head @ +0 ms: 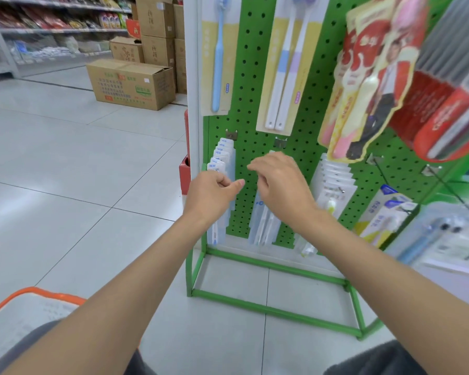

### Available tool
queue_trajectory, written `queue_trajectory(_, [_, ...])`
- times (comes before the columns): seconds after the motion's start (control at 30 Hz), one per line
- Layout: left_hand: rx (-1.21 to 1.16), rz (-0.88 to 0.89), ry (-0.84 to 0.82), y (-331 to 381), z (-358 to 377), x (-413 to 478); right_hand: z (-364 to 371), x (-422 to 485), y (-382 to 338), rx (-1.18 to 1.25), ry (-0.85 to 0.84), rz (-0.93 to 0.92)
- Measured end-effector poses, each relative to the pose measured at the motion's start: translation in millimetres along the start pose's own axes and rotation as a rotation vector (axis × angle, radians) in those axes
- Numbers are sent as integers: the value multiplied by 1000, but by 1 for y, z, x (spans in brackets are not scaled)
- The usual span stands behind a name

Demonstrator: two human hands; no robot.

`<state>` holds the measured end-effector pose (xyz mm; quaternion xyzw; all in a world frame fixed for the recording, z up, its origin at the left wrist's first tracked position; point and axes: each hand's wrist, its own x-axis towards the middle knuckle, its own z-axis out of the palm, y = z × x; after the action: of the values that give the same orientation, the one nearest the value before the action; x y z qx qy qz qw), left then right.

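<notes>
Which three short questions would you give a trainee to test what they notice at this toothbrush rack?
1. True or false: the pegboard rack is red.
2. What hangs on the lowest hooks, by the left hand and the right hand? A. batteries B. toothbrush packs C. socks
3. Fill in: the basket at the lower left has an ______ rim.

Key: 1 false, it is green; 2 B; 3 orange.
</notes>
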<state>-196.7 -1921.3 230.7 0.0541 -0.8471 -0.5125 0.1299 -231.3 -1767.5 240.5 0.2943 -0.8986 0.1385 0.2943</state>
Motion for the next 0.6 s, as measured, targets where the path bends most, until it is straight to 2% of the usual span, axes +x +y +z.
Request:
queue_trajectory(0.17, [-1,50,-81,12,19,-7,-3,-25,14,76,83,129])
queue_trajectory(0.33, [17,38,-81,17,41,-5,-8,-26,15,124,-46,317])
queue_trajectory(0.5, [7,-3,-61,17,59,2,-8,-22,17,110,-16,389])
queue_trajectory(0.6, [-39,-31,-20,18,66,4,-9,-21,20,195,-62,462])
